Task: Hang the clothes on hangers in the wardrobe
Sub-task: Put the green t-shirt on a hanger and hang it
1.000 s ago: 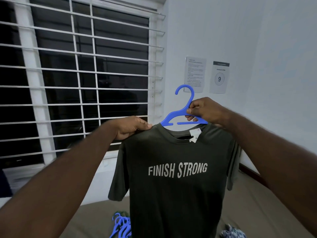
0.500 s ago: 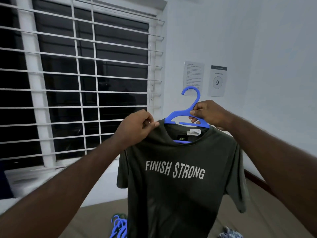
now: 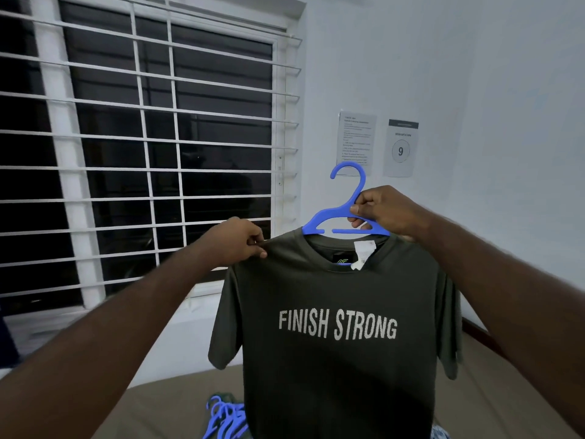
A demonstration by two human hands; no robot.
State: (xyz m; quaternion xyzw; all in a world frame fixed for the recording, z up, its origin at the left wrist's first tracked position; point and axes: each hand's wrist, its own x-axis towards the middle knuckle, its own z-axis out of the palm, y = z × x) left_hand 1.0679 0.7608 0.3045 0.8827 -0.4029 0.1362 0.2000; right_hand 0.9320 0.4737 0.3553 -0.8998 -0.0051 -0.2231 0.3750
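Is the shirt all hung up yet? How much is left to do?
Nearly. Done: the blue hanger sits inside the neck of the green T-shirt. In hand: the right hand grips the hanger below its hook, and the left hand pinches the shirt's shoulder, probably to straighten it. Left: hanging it in the wardrobe, which is out of view. Below lie spare blue hangers, so more clothes may wait.

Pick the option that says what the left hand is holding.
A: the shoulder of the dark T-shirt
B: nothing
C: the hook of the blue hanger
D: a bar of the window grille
A: the left hand pinches the T-shirt at its shoulder, while the right hand grips the blue hanger just below its hook.
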